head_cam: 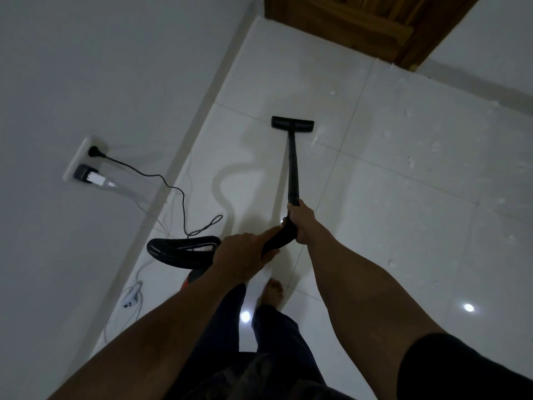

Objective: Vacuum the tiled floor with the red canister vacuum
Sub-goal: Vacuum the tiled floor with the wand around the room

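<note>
Vacuum [189, 280]: only a red sliver shows, near left, behind the left arm. Wand [292, 168]: right hand [301, 223] wrapped tight round its near end, steering the floor head [292, 122] flat on far tile. Hose [173, 252]: left hand [242, 255] curled round it, likely lifting slack clear.

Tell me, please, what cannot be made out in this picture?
Head view:
Red canister vacuum: only a sliver shows behind the left forearm.
Wand handle: covered by left hand and right hand.
Wooden door: cut off by the top edge.
White specks on tiles: too small to identify.
</note>
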